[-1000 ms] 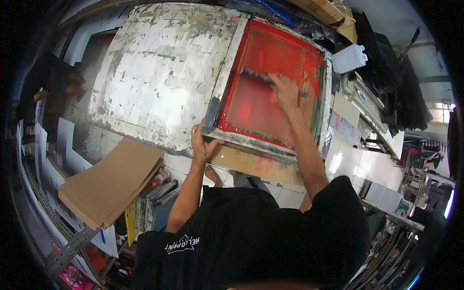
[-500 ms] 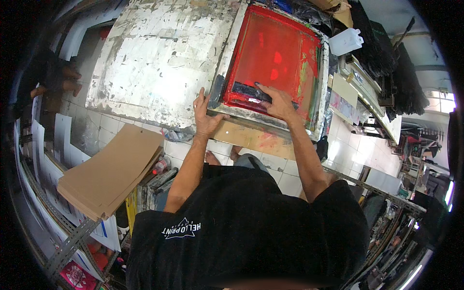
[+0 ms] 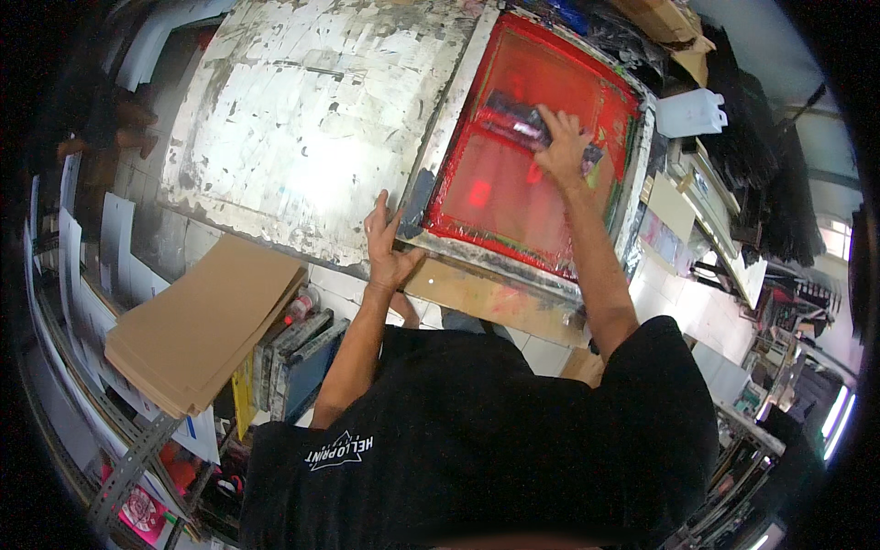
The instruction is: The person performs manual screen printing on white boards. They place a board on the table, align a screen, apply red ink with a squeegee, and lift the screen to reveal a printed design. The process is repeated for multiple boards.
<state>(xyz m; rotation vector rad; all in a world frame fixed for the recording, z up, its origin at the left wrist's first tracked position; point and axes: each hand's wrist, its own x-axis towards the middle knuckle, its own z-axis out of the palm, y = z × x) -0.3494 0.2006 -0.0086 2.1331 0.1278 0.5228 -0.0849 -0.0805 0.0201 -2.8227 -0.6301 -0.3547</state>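
Observation:
A screen-printing frame (image 3: pixel 449 240) with a red, ink-smeared mesh (image 3: pixel 513 197) lies on the table, right of centre. Across the mesh sits a dark, wide squeegee (image 3: pixel 518 128), slightly tilted and blurred. My right hand (image 3: pixel 564 151) grips it near its right half, fingers over the top. At the frame's near left corner, my left hand (image 3: pixel 392 252) rests with fingers spread, the thumb along the near edge and the other fingers pointing away from me. Its palm side is partly hidden.
Left of the frame spreads a paint-worn white tabletop (image 3: pixel 302 128). A stack of brown cardboard sheets (image 3: pixel 206 321) stands at lower left, by a metal rack (image 3: pixel 137 463). A white plastic jug (image 3: pixel 692 113) is beyond the frame's right side. Another person's arm (image 3: pixel 133 128) shows at far left.
My right hand has pushed the squeegee away from me, from the near end of the mesh to its far half. My left hand stays at the corner. The view has shifted slightly.

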